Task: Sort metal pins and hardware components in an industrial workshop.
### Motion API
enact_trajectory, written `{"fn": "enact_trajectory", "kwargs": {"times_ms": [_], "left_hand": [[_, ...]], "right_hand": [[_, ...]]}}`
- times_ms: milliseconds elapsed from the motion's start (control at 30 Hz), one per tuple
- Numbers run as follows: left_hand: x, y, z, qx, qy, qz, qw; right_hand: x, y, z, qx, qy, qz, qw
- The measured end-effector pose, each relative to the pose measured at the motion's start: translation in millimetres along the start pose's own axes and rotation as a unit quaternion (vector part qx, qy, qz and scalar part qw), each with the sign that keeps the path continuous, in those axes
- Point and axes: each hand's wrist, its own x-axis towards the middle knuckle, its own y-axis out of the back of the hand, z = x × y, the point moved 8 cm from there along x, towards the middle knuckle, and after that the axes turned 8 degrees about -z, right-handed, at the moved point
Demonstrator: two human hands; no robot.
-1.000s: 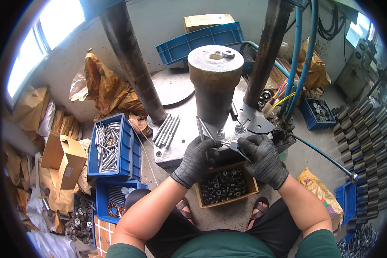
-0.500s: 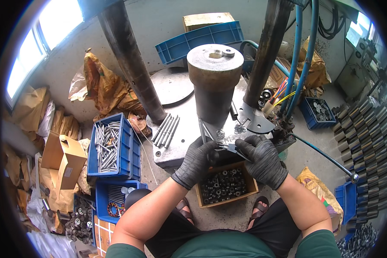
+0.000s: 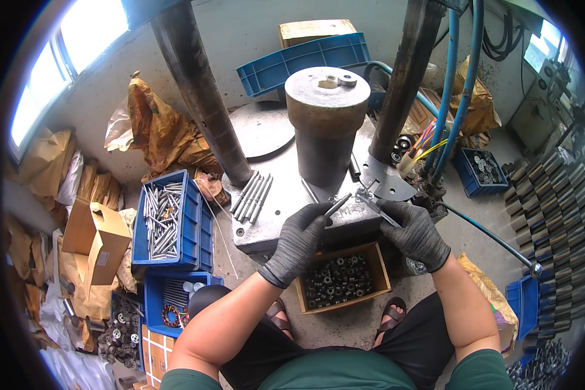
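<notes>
In gloved fingers, my left hand (image 3: 298, 239) grips a metal shaft (image 3: 338, 204), which slants up to the right over the front of the steel press table (image 3: 276, 224). My right hand (image 3: 415, 235) is closed around pliers (image 3: 374, 207). Their tips reach a small heap of thin metal rings (image 3: 363, 194) on the table; whether a ring is on the tips is too small to tell. Several finished-looking shafts (image 3: 251, 198) lie side by side at the table's left. Another rod (image 3: 310, 191) lies just beyond my left hand.
A thick steel cylinder (image 3: 327, 133) stands mid-table between two dark columns (image 3: 205, 104). Below the front edge sits a cardboard box (image 3: 342, 300) of small dark parts. A blue crate (image 3: 169, 257) of shafts is at left; blue hoses (image 3: 458, 97) hang at right.
My hands have moved apart. The shaft in my left hand has tipped from near upright to a slant, and the pliers in my right hand have swung away from it to the rings.
</notes>
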Motion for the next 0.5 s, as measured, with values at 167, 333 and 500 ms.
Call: {"fn": "enact_trajectory", "kwargs": {"times_ms": [167, 333, 500], "left_hand": [[-1, 7, 9, 0.044, -0.048, 0.025, 0.998], [-2, 9, 15, 0.064, -0.02, 0.011, 0.998], [-2, 2, 14, 0.042, -0.032, -0.029, 0.998]], "right_hand": [[-2, 2, -2, 0.04, 0.016, -0.049, 0.998], [-5, 2, 2, 0.07, 0.002, -0.089, 0.994], [-7, 1, 2, 0.092, -0.008, -0.123, 0.988]]}}
